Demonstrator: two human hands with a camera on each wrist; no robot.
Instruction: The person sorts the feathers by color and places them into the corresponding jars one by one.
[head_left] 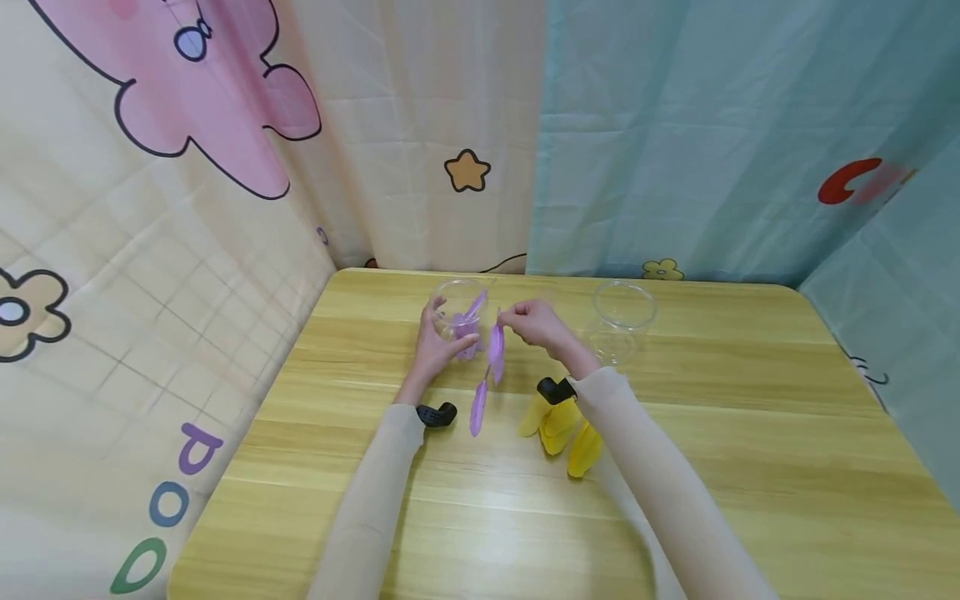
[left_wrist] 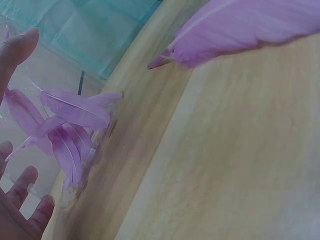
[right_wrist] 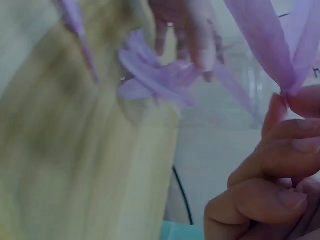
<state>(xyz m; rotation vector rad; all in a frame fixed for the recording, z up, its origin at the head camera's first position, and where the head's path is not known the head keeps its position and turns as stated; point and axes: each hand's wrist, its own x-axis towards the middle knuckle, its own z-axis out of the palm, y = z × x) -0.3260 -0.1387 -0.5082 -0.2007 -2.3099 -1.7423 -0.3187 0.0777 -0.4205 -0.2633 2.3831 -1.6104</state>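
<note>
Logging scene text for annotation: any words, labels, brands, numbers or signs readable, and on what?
"ood" letters on the left curtain, slanting upward.
Dark letter-like mark, right wrist view's right edge: cut off, blurred, unreadable.
Red mark on the teal curtain: can't tell whether it's a character.
None seen on clear cups or feathers.

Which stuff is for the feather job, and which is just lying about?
In the job now:
- left cup, gripped by the left hand
- purple feathers inside it
- purple feathers pinched by the right hand

Apparently just lying about for now:
- yellow feathers
- right cup
</note>
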